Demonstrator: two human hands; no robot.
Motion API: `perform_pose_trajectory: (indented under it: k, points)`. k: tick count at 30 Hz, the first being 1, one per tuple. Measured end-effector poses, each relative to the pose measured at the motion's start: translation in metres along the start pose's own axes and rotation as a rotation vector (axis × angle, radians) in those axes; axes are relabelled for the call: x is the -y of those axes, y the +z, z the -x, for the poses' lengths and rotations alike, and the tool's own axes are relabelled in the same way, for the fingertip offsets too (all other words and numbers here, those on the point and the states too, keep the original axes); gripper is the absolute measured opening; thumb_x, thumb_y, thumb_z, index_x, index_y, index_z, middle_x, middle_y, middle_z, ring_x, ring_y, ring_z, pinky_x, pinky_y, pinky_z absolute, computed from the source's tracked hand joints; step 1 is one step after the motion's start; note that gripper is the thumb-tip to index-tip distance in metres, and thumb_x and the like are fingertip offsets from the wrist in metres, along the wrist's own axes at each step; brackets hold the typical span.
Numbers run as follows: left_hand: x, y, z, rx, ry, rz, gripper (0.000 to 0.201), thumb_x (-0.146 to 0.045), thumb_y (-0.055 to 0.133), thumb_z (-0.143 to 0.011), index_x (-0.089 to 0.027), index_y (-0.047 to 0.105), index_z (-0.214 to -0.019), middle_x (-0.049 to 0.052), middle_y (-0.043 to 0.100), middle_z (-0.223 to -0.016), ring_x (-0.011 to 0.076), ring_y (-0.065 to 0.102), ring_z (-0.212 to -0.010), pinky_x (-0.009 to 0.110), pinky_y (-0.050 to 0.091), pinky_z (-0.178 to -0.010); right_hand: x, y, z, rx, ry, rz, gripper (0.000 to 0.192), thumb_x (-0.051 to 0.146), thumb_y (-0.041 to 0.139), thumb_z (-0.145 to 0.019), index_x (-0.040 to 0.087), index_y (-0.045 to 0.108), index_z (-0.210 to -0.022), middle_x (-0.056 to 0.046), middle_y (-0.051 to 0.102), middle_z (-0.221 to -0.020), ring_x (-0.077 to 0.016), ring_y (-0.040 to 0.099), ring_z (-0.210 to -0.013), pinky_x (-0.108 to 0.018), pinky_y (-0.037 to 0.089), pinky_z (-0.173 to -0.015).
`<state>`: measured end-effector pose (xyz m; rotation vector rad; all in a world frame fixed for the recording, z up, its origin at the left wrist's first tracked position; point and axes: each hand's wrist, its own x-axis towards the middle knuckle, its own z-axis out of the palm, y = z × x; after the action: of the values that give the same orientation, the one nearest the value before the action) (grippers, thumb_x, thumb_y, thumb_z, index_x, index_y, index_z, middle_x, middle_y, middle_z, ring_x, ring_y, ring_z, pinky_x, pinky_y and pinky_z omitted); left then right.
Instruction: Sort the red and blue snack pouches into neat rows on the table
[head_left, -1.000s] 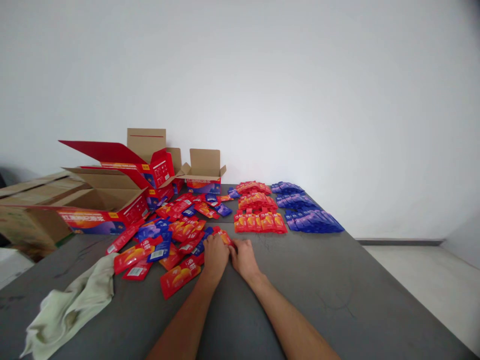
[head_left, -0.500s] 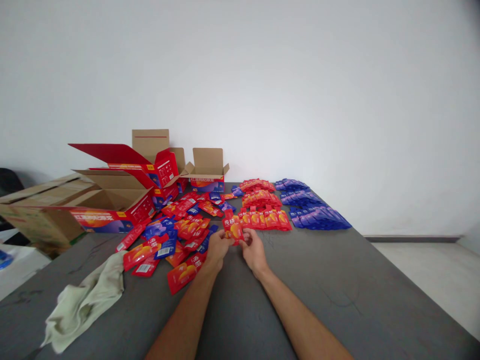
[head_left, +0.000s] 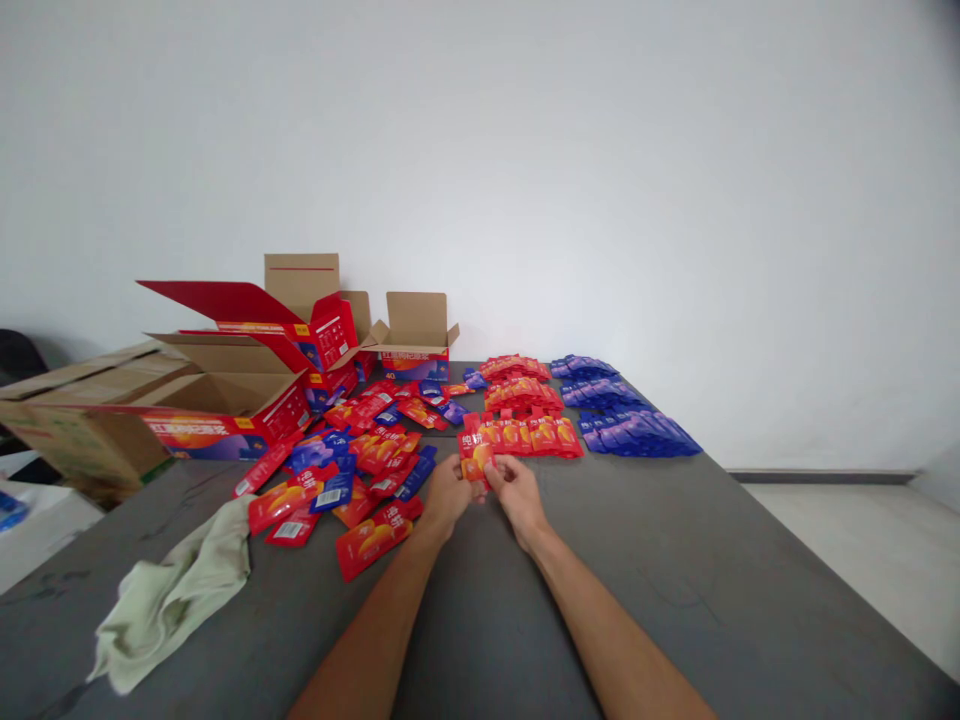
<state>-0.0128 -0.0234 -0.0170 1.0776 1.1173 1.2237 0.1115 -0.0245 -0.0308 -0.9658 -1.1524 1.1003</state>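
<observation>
Since a second ago we've gone from both hands flat on the table at the edge of the loose pile to both hands raised with one red sachet [head_left: 474, 455] between them. Half a second ago it stood a bit higher and clearer of the fingers; now it sits lower and closer in, and we've carried it slightly toward the sorted rows.

Left hand [head_left: 448, 496]: fingers curled, pinching the sachet's left edge. Right hand [head_left: 519, 488]: fingers curled, pinching its right lower edge. Both grips are closed on the sachet; we can't tell how tight. The sachet is upright, face toward us, lifted off the table [head_left: 675, 590].

Around the fingers:
- Loose pile [head_left: 360, 455] of red and blue sachets just left of the left hand, spreading away from us.
- Red rows [head_left: 525, 435] right behind the held sachet, beyond the fingertips; more red stacked further back.
- Blue rows [head_left: 637, 435] to the right of the red ones, well apart from the right hand.
- Cloth [head_left: 169, 600] far left of the left forearm, crumpled.
- Open boxes [head_left: 247, 400] past the pile, far left and back; one small box [head_left: 412, 345] at the wall behind the pile.
</observation>
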Motion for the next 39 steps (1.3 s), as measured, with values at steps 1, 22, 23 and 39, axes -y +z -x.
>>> perform_pose_trajectory:
  k: [1,22,23,39]
  points:
    - [-0.002,0.001,0.001,0.014,-0.021,0.003,0.051,-0.017,0.081,-0.057,-0.014,0.064,-0.105,0.008,0.074,-0.085,0.0165,0.066,-0.061,0.027,0.053,-0.055,0.001,-0.002,0.0,0.002,0.004,0.004,0.027,0.042,0.069,-0.075,0.018,0.067,-0.087,-0.001,0.065,-0.072,-0.0155,0.058,-0.063,-0.027,0.046,-0.061]
    - [0.0,-0.005,-0.007,-0.17,0.239,-0.132,0.039,-0.05,0.063,-0.079,-0.016,0.058,-0.061,-0.003,0.054,-0.057,0.0097,0.046,-0.055,0.021,0.034,-0.052,0.007,-0.006,0.007,0.056,0.02,0.178,0.044,0.059,0.067,-0.077,0.016,0.066,-0.071,0.0,0.06,-0.062,-0.0121,0.047,-0.054,-0.023,0.036,-0.051]
    - [0.0,-0.007,-0.008,-0.178,0.249,-0.152,0.039,-0.05,0.063,-0.079,-0.017,0.057,-0.06,-0.004,0.052,-0.056,0.0094,0.045,-0.054,0.021,0.033,-0.051,0.007,-0.005,0.007,0.054,0.02,0.179,0.044,0.059,0.067,-0.077,0.016,0.066,-0.071,0.001,0.06,-0.062,-0.012,0.048,-0.054,-0.023,0.036,-0.051]
    - [-0.001,0.001,-0.001,-0.068,-0.008,0.045,0.026,-0.022,0.074,-0.063,-0.013,0.068,-0.087,0.008,0.073,-0.081,0.017,0.067,-0.064,0.028,0.054,-0.059,0.005,-0.011,0.006,-0.163,-0.16,0.508,0.046,0.046,0.061,-0.083,0.017,0.06,-0.117,-0.005,0.067,-0.089,-0.0205,0.06,-0.077,-0.031,0.048,-0.074]
